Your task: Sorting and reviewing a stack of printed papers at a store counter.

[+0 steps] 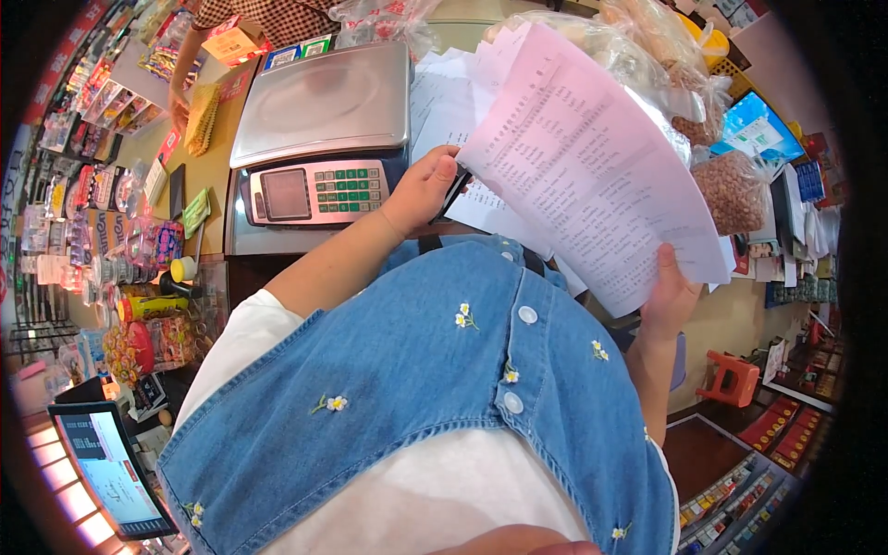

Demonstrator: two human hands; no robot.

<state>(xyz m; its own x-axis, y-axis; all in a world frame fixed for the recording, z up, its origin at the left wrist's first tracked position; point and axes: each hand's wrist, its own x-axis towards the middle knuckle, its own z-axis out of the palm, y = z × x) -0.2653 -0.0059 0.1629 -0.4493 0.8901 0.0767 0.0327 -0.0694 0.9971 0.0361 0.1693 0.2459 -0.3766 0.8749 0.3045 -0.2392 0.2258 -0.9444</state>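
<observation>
A stack of printed paper sheets (576, 152) is held up in front of me, its top page tinted pink towards the upper edge. My left hand (424, 186) pinches the left corner of the stack. A narrow black object (452, 193) sticks out beside those fingers; what it is I cannot tell. On the lower right edge, my right hand (669, 291) grips the sheets with its thumb on top. More loose printed papers (444, 104) lie on the counter behind the stack, partly covered by it.
Left of the papers stands a digital weighing scale (322, 104) with a steel pan and keypad. Another person's hand (179, 111) is beside a yellow packet (202, 118). Bagged brown goods (732, 191) sit at right, near a lit screen (760, 132). An orange stool (728, 378) stands below.
</observation>
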